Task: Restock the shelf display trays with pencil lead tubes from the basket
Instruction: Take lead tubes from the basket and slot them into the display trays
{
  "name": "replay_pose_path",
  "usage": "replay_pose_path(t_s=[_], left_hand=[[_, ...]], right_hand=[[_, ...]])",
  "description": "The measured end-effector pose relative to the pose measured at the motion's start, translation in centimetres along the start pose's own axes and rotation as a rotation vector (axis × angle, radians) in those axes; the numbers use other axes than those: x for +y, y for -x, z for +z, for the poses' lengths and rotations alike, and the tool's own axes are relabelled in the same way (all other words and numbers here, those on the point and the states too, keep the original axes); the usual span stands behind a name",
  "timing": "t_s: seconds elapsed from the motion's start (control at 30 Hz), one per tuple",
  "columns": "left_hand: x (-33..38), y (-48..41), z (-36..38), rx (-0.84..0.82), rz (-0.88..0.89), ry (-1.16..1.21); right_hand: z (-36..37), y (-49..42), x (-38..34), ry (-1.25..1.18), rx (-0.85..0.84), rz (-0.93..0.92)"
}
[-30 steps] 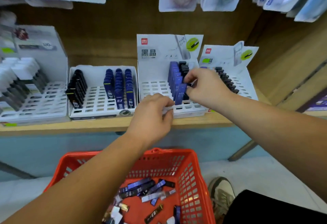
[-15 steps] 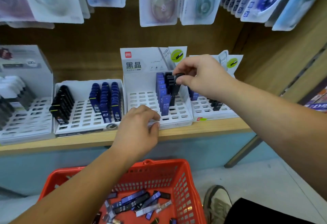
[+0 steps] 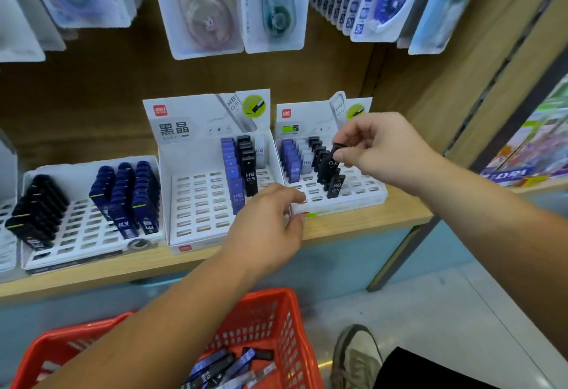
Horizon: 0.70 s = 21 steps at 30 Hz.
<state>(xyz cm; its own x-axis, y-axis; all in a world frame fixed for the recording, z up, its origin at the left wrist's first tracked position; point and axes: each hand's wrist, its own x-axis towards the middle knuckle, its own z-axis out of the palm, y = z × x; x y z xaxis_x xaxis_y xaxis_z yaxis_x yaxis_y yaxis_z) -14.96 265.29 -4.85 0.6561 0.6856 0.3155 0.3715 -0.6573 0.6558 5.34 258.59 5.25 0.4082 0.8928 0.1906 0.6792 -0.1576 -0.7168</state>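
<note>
Lead tube (image 3: 332, 159), apparently tilted; right hand (image 3: 385, 146)

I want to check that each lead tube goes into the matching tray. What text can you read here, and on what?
"黑晶": header card of the middle tray.
"HB 0.5": middle black tube, same tray.
"0.5": held black tube, pinched by the right hand.
"HB 0.5": front black tube, right tray.
"0.3", upside down: blue tubes, left tray.
Too blurred: red logos, basket tubes, hanging packs.
</note>
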Motion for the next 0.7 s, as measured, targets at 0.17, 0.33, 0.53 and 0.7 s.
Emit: replay_pose_path(t_s=[0.17,0.33,0.53,0.7], left_hand=[[-0.1,-0.3,1.0,-0.016,0.015,-0.077],[1.1,-1.3,1.1,0.077,0.079,-0.129],[1.3,-3.0,1.9,-0.053,0.066,-0.117],[0.7,-3.3,1.5,-0.069,0.029,-0.114]], right_hand=[[-2.2,0.5,1.3,-0.072,0.168,-0.034],[-1.3,-0.5,4.5,-0.079,0.209,0.052],[1.7,-4.3,5.8,-0.093,0.224,-0.017],[2.7,-5.2,6.5,0.005,0.133,-0.04]])
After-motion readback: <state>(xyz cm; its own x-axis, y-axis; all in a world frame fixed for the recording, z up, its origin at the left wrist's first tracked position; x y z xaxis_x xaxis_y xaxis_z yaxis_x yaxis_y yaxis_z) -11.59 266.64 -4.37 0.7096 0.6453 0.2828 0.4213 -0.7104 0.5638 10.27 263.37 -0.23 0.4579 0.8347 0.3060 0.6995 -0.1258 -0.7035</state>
